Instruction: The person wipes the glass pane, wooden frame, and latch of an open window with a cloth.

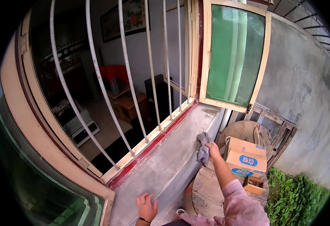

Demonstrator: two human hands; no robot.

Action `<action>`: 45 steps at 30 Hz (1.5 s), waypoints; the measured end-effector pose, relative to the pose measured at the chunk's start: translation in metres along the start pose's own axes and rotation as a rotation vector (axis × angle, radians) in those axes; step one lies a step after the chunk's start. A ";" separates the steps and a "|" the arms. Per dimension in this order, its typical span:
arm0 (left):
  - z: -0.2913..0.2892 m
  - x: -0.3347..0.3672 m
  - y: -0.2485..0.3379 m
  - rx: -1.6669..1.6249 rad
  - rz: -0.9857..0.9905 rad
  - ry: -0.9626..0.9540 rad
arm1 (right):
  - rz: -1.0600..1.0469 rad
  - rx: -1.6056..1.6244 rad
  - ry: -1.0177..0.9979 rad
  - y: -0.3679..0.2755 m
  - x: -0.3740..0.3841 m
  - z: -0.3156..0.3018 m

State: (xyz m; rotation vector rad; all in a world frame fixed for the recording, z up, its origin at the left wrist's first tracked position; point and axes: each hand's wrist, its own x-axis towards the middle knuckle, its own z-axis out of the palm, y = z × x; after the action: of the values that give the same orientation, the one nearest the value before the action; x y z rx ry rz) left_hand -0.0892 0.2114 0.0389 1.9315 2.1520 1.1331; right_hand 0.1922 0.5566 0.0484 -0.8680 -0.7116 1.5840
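A crumpled grey cloth (202, 148) is bunched in my right hand (212, 151), whose fingers close round it at the outer edge of the grey concrete window sill (165, 158). My left hand (147, 206) is at the near end of the sill, fingers apart and a dark band on the wrist. It holds nothing; whether it rests on the sill I cannot tell. Along the sill's inner side runs a red-painted strip (153, 145) below the cream window frame, with upright metal bars (125, 56) rising from it.
An open green-glazed casement (236, 56) stands out at the far right; another green pane (40, 180) is at the left. Beside the sill, a round wooden table (206, 188) bears a cardboard box (246, 156) and a small open box (254, 185). Green plants (297, 196) grow by the wall.
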 end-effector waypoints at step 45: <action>0.020 0.051 0.021 0.703 -0.523 -0.446 | -0.227 0.027 0.042 -0.226 -0.171 -0.087</action>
State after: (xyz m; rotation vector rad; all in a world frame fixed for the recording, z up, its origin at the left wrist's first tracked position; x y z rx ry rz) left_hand -0.0732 0.2646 0.0568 1.3989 2.7060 -0.1524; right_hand 0.4024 0.4276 0.2142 -0.7701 -0.7310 1.3666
